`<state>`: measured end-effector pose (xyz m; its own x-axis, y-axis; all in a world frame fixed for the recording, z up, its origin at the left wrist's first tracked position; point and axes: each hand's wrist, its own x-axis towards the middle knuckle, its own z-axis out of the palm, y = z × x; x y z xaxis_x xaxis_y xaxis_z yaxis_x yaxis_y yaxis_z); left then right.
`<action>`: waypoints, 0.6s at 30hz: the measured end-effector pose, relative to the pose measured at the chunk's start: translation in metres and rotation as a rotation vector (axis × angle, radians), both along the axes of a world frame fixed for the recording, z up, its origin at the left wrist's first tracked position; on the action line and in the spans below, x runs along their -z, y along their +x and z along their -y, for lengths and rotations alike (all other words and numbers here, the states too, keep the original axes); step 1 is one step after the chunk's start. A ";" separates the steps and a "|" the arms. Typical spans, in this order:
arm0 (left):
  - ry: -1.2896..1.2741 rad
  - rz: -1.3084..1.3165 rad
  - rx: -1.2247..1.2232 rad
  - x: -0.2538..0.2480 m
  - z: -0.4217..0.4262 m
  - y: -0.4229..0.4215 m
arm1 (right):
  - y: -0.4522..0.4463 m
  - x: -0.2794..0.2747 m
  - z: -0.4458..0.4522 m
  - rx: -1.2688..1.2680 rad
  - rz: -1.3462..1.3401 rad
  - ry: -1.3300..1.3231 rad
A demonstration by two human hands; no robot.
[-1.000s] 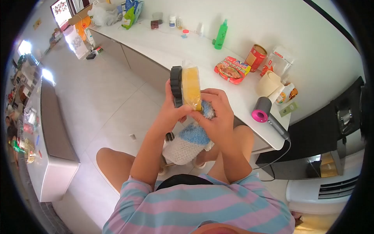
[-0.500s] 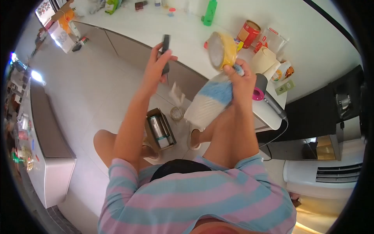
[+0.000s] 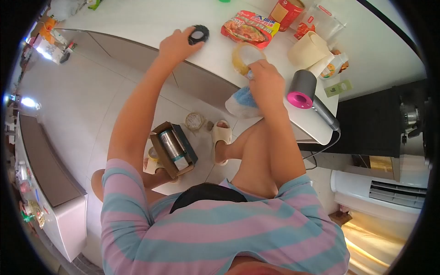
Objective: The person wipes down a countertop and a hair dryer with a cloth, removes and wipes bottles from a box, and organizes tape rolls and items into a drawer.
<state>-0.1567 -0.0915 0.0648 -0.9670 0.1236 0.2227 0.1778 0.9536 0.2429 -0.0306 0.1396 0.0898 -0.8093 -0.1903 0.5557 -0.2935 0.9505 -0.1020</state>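
My left hand (image 3: 176, 46) is over the counter's front edge, its fingers curled round a black round disc (image 3: 192, 41) with a pale centre. I cannot make out what kind of thing the disc is. My right hand (image 3: 266, 85) grips a blue and white cloth (image 3: 243, 101), which hangs below the fingers past the counter edge. A roll of yellowish tape (image 3: 238, 62) is at the same hand's fingertips, on or just above the white counter (image 3: 208, 64). Whether the tape is pinched or only touched is hidden by the fingers.
Behind the tape lie a red noodle packet (image 3: 250, 28), a red can (image 3: 288, 13) and a paper roll (image 3: 309, 50). A grey hair dryer (image 3: 302, 87) with a cord rests at the right. On the floor are an open box (image 3: 174, 149) with a metal cylinder and another tape roll (image 3: 195, 121).
My left hand has moved up and left to the counter, and the disc now shows its flat face. The right hand has lowered the tape and cloth toward the counter, uncovering the noodle packet.
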 end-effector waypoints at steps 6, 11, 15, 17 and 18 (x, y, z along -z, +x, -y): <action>-0.058 0.025 -0.206 0.004 0.039 -0.029 | -0.005 0.006 -0.002 0.167 0.170 0.091; 0.066 -0.016 -0.176 0.003 0.046 -0.035 | 0.028 -0.041 0.025 -0.115 -0.006 -0.374; 0.232 -0.039 -0.116 0.015 0.049 -0.037 | -0.025 -0.050 0.067 -0.333 -0.240 -0.334; 0.363 0.024 -0.075 0.005 0.044 -0.032 | -0.089 -0.029 0.079 -0.327 -0.299 -0.118; -0.180 -0.312 0.309 0.048 0.076 -0.070 | -0.107 -0.026 0.087 -0.322 -0.287 -0.018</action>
